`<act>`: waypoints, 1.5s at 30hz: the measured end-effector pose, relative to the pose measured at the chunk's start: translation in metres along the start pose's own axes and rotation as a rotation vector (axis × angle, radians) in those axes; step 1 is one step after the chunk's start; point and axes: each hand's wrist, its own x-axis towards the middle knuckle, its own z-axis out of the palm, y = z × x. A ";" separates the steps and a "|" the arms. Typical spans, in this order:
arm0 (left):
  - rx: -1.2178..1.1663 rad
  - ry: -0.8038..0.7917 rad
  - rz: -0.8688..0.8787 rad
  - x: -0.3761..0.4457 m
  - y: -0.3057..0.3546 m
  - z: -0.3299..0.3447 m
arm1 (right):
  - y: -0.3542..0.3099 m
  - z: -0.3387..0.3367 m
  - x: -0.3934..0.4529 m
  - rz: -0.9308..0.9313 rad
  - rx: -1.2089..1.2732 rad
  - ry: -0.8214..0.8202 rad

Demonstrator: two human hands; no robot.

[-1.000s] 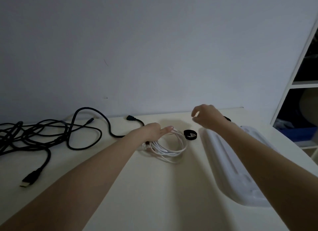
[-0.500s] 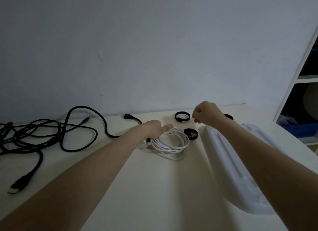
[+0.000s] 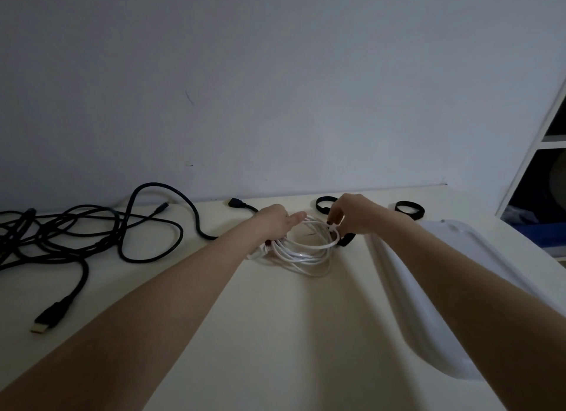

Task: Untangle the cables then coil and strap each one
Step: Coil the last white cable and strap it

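A white cable (image 3: 306,251) lies coiled in loose loops on the cream table (image 3: 275,334). My left hand (image 3: 275,222) rests on the coil's left side with its fingers straight. At the coil's right edge my right hand (image 3: 352,213) has its fingers curled down and pinches the top loop. One black strap ring (image 3: 346,240) lies just under that hand. Two more strap rings, one (image 3: 324,203) behind the hand and one (image 3: 409,210) to its right, sit near the wall. A tangled black cable (image 3: 92,230) sprawls at the left, its flat plug (image 3: 46,322) nearest me.
A long white tray (image 3: 435,288) lies along the table's right side under my right forearm. A white shelf unit (image 3: 548,153) stands beyond the table's right edge. A plain wall closes the back of the table.
My right hand has moved left and down from the back strap ring to the right edge of the white coil. My left hand stays on the coil.
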 end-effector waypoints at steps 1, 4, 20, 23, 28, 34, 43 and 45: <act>-0.031 0.016 -0.001 -0.003 -0.001 -0.002 | -0.001 -0.002 -0.003 0.017 0.045 0.032; -0.101 0.065 -0.015 -0.011 -0.006 -0.006 | -0.002 -0.012 -0.010 0.061 0.159 0.086; -0.798 0.135 -0.220 -0.049 -0.010 -0.041 | -0.070 -0.005 -0.022 -0.096 0.752 0.080; -0.786 0.083 -0.195 -0.056 -0.013 -0.043 | -0.080 -0.004 -0.022 -0.106 0.623 0.083; -0.678 0.048 -0.173 -0.063 -0.017 -0.046 | -0.079 -0.003 -0.030 -0.152 0.867 0.042; -0.833 -0.083 -0.172 -0.065 -0.016 -0.046 | -0.077 -0.004 -0.030 -0.209 0.894 0.119; -0.738 0.035 -0.193 -0.074 -0.017 -0.047 | -0.089 -0.018 -0.038 -0.126 1.172 -0.041; -0.836 0.037 -0.205 -0.076 -0.016 -0.048 | -0.090 -0.021 -0.040 -0.159 1.295 -0.093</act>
